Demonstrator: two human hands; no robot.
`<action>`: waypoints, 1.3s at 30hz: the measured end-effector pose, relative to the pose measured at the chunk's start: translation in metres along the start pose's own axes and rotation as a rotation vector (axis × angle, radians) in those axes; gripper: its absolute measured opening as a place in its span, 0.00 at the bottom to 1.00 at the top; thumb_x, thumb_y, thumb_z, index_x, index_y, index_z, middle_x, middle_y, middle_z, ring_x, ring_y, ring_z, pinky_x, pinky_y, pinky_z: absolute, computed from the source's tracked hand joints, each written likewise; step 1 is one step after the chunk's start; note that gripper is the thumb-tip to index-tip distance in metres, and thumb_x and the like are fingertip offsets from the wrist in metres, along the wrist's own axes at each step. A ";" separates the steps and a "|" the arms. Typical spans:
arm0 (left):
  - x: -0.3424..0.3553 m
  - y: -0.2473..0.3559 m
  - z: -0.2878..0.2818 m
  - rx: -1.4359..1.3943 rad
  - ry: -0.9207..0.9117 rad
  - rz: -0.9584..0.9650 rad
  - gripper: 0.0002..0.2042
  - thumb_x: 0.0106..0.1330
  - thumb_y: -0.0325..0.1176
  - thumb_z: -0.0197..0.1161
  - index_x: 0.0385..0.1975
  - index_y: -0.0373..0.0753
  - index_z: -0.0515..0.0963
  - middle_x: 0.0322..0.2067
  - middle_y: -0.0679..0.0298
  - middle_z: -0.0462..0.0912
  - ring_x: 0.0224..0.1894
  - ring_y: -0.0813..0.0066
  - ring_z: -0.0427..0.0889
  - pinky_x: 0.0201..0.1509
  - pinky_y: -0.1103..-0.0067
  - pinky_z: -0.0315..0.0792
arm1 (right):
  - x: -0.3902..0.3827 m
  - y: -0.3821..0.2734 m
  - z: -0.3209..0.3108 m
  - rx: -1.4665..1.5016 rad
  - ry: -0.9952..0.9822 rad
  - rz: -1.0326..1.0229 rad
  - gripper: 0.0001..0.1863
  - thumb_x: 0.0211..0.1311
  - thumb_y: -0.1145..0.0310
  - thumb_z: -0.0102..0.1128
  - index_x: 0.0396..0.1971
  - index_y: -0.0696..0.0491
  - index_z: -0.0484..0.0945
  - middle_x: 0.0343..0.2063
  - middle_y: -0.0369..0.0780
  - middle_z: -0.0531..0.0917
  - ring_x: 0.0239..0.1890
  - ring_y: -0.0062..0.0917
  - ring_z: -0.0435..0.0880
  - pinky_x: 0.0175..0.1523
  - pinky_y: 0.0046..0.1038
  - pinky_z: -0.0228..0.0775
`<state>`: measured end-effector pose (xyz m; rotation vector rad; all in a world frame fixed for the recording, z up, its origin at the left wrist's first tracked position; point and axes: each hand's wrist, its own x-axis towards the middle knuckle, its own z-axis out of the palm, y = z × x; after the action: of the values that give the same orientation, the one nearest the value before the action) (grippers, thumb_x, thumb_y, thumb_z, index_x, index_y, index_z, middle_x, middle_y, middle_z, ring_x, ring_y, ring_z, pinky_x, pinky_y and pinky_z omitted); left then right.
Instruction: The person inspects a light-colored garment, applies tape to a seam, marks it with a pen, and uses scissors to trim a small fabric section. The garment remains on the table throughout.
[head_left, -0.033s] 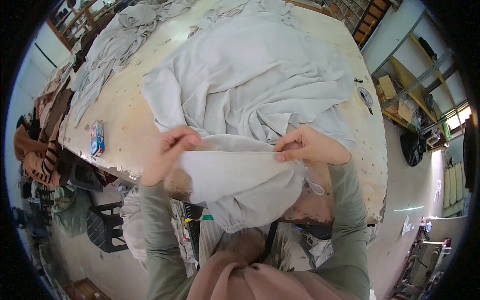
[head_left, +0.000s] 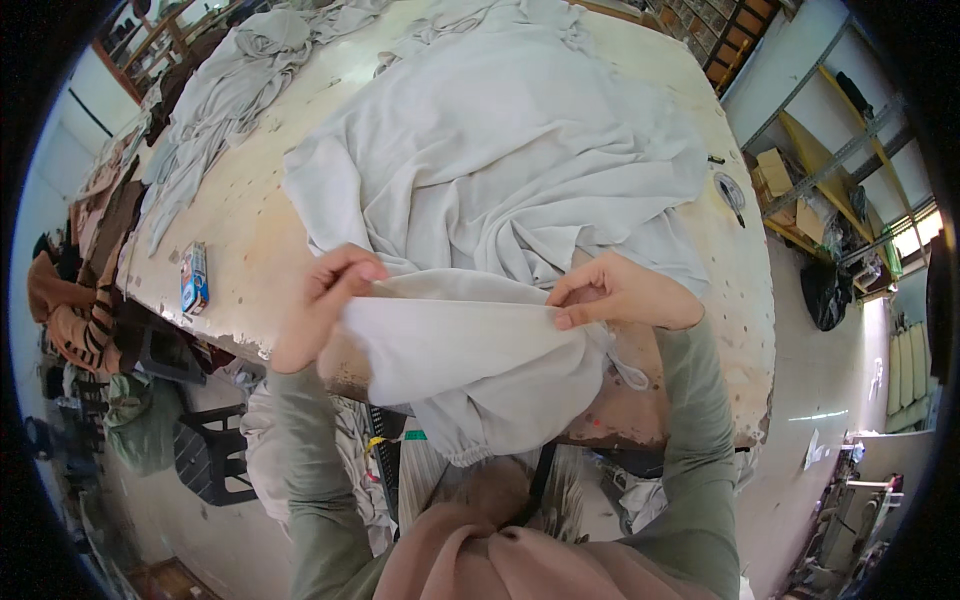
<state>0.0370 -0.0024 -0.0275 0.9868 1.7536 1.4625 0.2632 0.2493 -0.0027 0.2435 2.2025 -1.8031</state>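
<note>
A pale grey garment [head_left: 470, 345] is stretched between my hands at the table's near edge, its upper edge pulled nearly straight. My left hand [head_left: 322, 305] is closed at the left end of that edge, fingertips pinched together. At the other end, my right hand [head_left: 628, 292] pinches the cloth between thumb and fingers. Below hangs a puckered, gathered edge [head_left: 468, 452], and a thin loop of cloth [head_left: 628, 376] dangles under my right hand. Beyond my hands, a wide, rumpled spread of the same pale cloth [head_left: 500, 140] covers the middle of the table.
The worn, pale table [head_left: 245, 240] has a chipped front edge. A small blue box [head_left: 194, 278] stands at left, and more grey cloth [head_left: 235, 85] lies far left. A coiled cord [head_left: 732, 195] lies at right. A black stool [head_left: 215, 452] is below left; metal shelving [head_left: 835, 160] stands right.
My left hand has shifted slightly left and up, and the left end of the garment's edge has moved left with it. My right hand stays in place.
</note>
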 end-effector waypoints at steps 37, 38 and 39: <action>-0.020 0.032 -0.133 0.281 0.174 0.046 0.06 0.52 0.29 0.67 0.23 0.34 0.78 0.24 0.70 0.76 0.29 0.85 0.72 0.33 0.86 0.62 | -0.039 0.019 -0.059 -0.216 0.034 0.024 0.12 0.59 0.64 0.61 0.35 0.59 0.79 0.28 0.33 0.80 0.35 0.15 0.74 0.44 0.21 0.65; -0.020 0.032 -0.131 0.263 0.163 0.047 0.05 0.52 0.28 0.66 0.23 0.34 0.78 0.25 0.69 0.77 0.30 0.85 0.72 0.34 0.86 0.62 | -0.039 0.022 -0.063 -0.213 0.015 0.069 0.12 0.59 0.65 0.62 0.35 0.59 0.79 0.28 0.33 0.80 0.35 0.15 0.74 0.44 0.21 0.66; -0.018 0.031 -0.127 0.275 0.158 0.090 0.05 0.52 0.27 0.66 0.27 0.35 0.78 0.26 0.69 0.77 0.30 0.84 0.73 0.35 0.86 0.64 | -0.037 0.026 -0.065 -0.229 -0.010 0.114 0.12 0.58 0.65 0.62 0.35 0.59 0.80 0.27 0.34 0.81 0.34 0.15 0.74 0.43 0.22 0.66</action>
<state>-0.0564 -0.0784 0.0256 1.1278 2.0915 1.4118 0.2987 0.3201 -0.0028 0.3030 2.3126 -1.4761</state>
